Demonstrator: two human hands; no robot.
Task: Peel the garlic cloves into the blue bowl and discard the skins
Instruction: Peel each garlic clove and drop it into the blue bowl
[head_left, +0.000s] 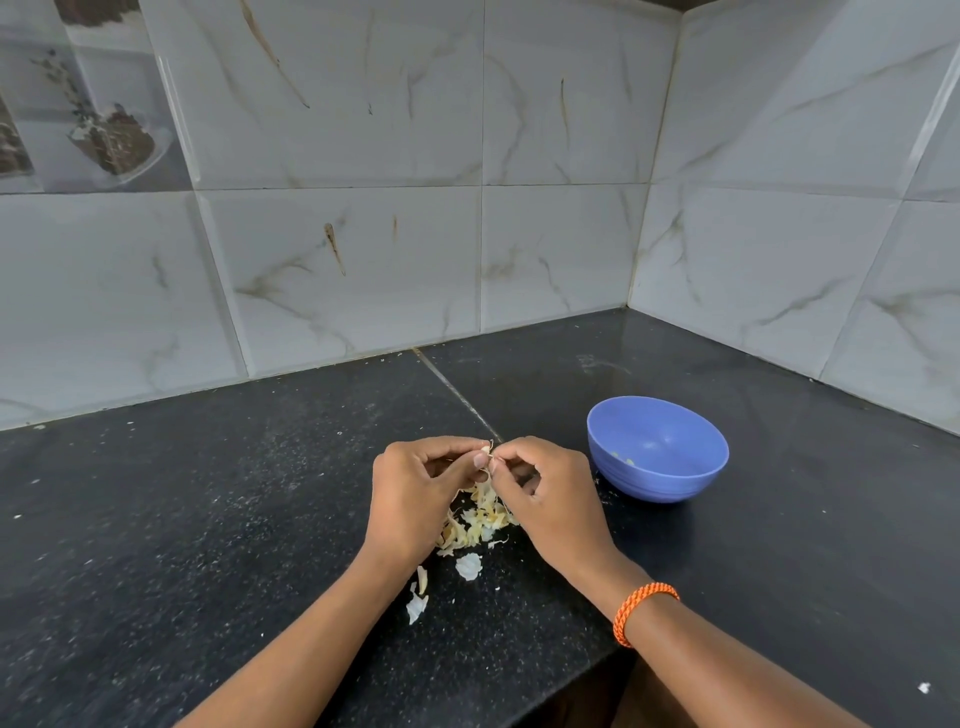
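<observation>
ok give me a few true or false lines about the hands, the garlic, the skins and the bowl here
1. Both hands pinch one garlic clove between them. True: left hand and right hand meet on it.
2. The blue bowl sits on the person's left. False: it stands to the right of the right hand.
3. The garlic skins lie piled on the counter beneath the hands. True.
4. The bowl is heaped full of cloves. False: only a few small pale bits show inside.
5. An orange wristband is on the left wrist. False: it is on the right.
</observation>
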